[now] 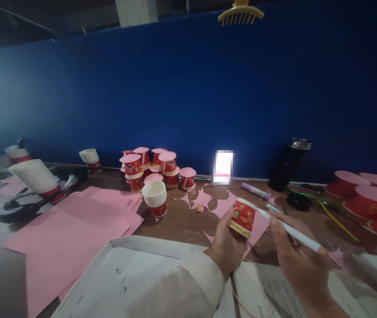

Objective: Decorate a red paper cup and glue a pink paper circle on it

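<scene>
My left hand [225, 245] is closed around a short red paper cup [245, 216] with gold patterns, which it holds tilted above the table. A white marker pen [301, 237] with an orange end is pinched in my right hand [296, 260]. Its tip points at the cup's upper right edge; whether it touches is too fine to tell. Pink paper scraps [223, 206] with curved cut-outs lie beneath and behind the cup. A small orange cap [198, 208] rests on the table nearby.
Red cups topped with pink discs [133, 165] are stacked at the back; larger ones [372, 198] stand right. Also here are a white-and-red cup [154, 196], pink sheets [79, 229], a white box lid [135, 265], a purple tube [255, 191], a black flask [286, 165] and a blue partition [175, 88].
</scene>
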`<state>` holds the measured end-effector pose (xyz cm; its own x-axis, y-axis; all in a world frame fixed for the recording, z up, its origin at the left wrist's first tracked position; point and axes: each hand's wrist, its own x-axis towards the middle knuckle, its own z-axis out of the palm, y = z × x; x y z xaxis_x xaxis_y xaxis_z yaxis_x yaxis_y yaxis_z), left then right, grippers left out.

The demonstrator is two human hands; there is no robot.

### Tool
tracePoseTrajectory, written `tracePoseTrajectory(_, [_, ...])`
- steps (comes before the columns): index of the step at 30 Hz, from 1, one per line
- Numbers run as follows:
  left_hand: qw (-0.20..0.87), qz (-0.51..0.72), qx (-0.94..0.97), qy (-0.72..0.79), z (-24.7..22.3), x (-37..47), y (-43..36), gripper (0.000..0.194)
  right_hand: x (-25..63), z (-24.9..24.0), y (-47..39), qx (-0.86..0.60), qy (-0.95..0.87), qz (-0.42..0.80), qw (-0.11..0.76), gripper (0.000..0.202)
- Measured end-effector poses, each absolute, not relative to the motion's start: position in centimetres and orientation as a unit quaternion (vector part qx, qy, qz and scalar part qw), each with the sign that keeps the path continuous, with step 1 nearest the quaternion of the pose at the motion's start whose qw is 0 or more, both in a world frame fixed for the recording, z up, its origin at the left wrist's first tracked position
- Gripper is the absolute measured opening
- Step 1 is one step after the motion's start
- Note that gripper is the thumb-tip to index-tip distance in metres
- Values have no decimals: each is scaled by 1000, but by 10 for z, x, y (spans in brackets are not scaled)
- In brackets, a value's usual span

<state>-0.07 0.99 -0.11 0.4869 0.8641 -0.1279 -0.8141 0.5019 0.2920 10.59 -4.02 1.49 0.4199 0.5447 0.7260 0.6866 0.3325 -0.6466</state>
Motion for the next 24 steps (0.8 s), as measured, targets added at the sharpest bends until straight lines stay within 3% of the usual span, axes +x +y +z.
tracePoseTrajectory(24, [844, 500, 70, 180, 2, 2, 12, 24, 101, 17, -42, -526, -633, -92, 561, 11])
